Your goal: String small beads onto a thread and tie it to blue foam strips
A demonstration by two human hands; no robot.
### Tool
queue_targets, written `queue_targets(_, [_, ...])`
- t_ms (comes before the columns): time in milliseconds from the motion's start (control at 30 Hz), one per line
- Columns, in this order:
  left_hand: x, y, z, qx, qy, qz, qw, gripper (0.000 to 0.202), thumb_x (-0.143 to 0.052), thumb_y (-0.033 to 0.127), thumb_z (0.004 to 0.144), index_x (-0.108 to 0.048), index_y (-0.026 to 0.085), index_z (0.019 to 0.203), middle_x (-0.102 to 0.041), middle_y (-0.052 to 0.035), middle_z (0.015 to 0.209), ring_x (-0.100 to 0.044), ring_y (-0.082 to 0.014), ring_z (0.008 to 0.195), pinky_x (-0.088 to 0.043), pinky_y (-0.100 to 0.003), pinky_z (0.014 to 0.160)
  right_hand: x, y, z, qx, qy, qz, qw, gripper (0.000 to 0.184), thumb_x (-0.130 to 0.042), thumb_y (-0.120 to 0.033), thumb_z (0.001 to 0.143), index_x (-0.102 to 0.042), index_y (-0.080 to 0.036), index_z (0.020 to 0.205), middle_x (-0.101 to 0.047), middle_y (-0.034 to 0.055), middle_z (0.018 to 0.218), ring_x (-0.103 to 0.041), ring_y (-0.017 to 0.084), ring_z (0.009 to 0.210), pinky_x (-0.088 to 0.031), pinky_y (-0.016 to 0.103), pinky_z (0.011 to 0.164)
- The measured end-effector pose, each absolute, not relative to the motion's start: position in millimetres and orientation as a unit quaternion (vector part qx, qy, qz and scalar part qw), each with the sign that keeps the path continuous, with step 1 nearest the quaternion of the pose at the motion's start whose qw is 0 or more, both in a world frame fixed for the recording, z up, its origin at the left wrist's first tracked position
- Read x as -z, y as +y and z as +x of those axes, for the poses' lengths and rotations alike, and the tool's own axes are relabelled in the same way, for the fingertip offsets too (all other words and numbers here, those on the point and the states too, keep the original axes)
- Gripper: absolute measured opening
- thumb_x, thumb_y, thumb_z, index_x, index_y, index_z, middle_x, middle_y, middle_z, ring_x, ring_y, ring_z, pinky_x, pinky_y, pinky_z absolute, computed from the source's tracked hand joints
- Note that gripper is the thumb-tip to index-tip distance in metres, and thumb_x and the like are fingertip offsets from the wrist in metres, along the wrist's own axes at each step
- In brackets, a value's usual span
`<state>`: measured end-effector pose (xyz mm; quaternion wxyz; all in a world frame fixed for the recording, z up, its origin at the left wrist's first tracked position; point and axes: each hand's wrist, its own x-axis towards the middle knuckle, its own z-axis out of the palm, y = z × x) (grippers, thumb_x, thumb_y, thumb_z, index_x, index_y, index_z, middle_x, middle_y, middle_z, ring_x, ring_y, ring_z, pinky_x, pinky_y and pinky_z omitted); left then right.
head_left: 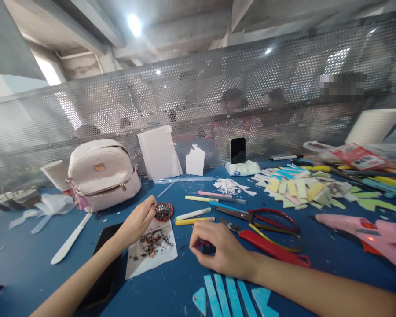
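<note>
My left hand (141, 221) is closed in a pinch at the rim of a small red dish (164, 211) filled with dark glittery bits. Whether it grips the rim or some bits is hidden. Below lies a white paper sheet (136, 263) with dark and orange crumbs (153, 243) scattered over it. To the right, my right hand (218, 248) rests curled, thumb and fingers bent towards each other; something thin and dark red shows under them, too hidden to name. Near its knuckles lie a red-handled cutter (270, 247) and a pair of scissors (277, 220).
Several markers (194, 214) lie beyond my hands. Blue strips (221, 295) are at the near edge. A pink glue gun (363, 231) lies at right, paper scraps (293, 187) behind it. A pale backpack (102, 174), white knife (71, 240) and dark phone-like slab (100, 268) are at left.
</note>
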<state>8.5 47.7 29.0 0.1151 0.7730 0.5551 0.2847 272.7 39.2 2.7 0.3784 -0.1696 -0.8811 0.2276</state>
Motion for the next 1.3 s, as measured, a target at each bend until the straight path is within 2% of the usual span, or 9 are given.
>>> queue_targets(133, [-25, 25, 24, -0.306, 0.553, 0.76, 0.15, 0.028, -0.028, 0.034, 0.1, -0.036, 0.024, 0.075, -0.043, 0.0034, 0.069, -0.044, -0.0164, 0.065, -0.037, -0.027, 0.063, -3, 39, 273, -0.225, -0.882, -0.171, 0.376, 0.009, -0.054, -0.011, 0.083, -0.055, -0.019, 0.08, -0.058, 0.0009, 0.075, -0.052, 0.013, 0.067, -0.039, 0.024, 0.062])
queue_targets(233, [-14, 3, 39, -0.322, 0.542, 0.751, 0.195, 0.028, -0.029, 0.035, 0.101, -0.04, 0.023, 0.078, -0.046, 0.0021, 0.072, -0.047, -0.0162, 0.068, -0.04, -0.025, 0.063, -5, 38, 273, -0.226, -0.88, -0.179, 0.378, 0.009, -0.056, -0.01, 0.082, -0.055, -0.019, 0.079, -0.058, 0.0003, 0.074, -0.051, 0.013, 0.066, -0.038, 0.024, 0.062])
queue_targets(300, [-4, -11, 47, -0.358, 0.524, 0.721, 0.28, 0.027, -0.037, 0.036, 0.099, -0.044, 0.022, 0.077, -0.047, 0.0023, 0.069, -0.046, -0.0157, 0.065, -0.04, -0.025, 0.061, -6, 37, 273, -0.228, -0.878, -0.183, 0.38, 0.01, -0.056, -0.009, 0.081, -0.055, -0.019, 0.079, -0.058, 0.0001, 0.074, -0.051, 0.013, 0.066, -0.038, 0.024, 0.061])
queue_targets(367, [5, -22, 53, -0.382, 0.51, 0.689, 0.346, 0.02, -0.049, 0.034, 0.094, -0.053, 0.021, 0.078, -0.055, 0.0001, 0.072, -0.051, -0.0163, 0.068, -0.042, -0.025, 0.063, -6, 36, 273, -0.23, -0.876, -0.185, 0.381, 0.01, -0.056, -0.009, 0.081, -0.056, -0.018, 0.079, -0.058, 0.0001, 0.073, -0.05, 0.013, 0.065, -0.037, 0.024, 0.06])
queue_targets(467, [12, -31, 56, -0.396, 0.503, 0.66, 0.394, 0.007, -0.066, 0.026, 0.083, -0.066, 0.021, 0.078, -0.065, -0.0036, 0.079, -0.059, -0.0183, 0.072, -0.047, -0.028, 0.068, -7, 35, 273, -0.232, -0.874, -0.184, 0.384, 0.009, -0.056, -0.01, 0.082, -0.056, -0.018, 0.079, -0.057, -0.0001, 0.073, -0.049, 0.013, 0.065, -0.037, 0.024, 0.06])
queue_targets(633, [8, -35, 56, -0.419, 0.495, 0.666, 0.369, 0.007, -0.072, 0.022, 0.078, -0.074, 0.022, 0.071, -0.071, -0.0048, 0.074, -0.064, -0.02, 0.072, -0.049, -0.029, 0.067, -8, 35, 273, -0.239, -0.874, -0.158, 0.392, 0.008, -0.055, -0.011, 0.083, -0.056, -0.018, 0.079, -0.056, -0.0001, 0.073, -0.05, 0.012, 0.066, -0.039, 0.024, 0.061])
queue_targets(867, [3, -40, 53, -0.394, 0.491, 0.673, 0.389, 0.009, -0.071, 0.017, 0.081, -0.077, 0.02, 0.076, -0.073, -0.0042, 0.078, -0.066, -0.0173, 0.074, -0.049, -0.025, 0.068, -6, 34, 271, -0.211, -0.89, -0.103, 0.392, 0.01, -0.053, -0.009, 0.084, -0.056, -0.017, 0.079, -0.055, 0.0, 0.071, -0.049, 0.012, 0.065, -0.037, 0.024, 0.058])
queue_targets(1300, [5, -38, 51, -0.402, 0.468, 0.691, 0.377, 0.01, -0.071, 0.015, 0.082, -0.078, 0.021, 0.079, -0.073, -0.003, 0.077, -0.067, -0.0166, 0.076, -0.051, -0.025, 0.073, -5, 33, 271, -0.182, -0.9, -0.09, 0.386, 0.009, -0.053, -0.01, 0.085, -0.056, -0.017, 0.081, -0.056, 0.0004, 0.072, -0.05, 0.012, 0.066, -0.037, 0.024, 0.057])
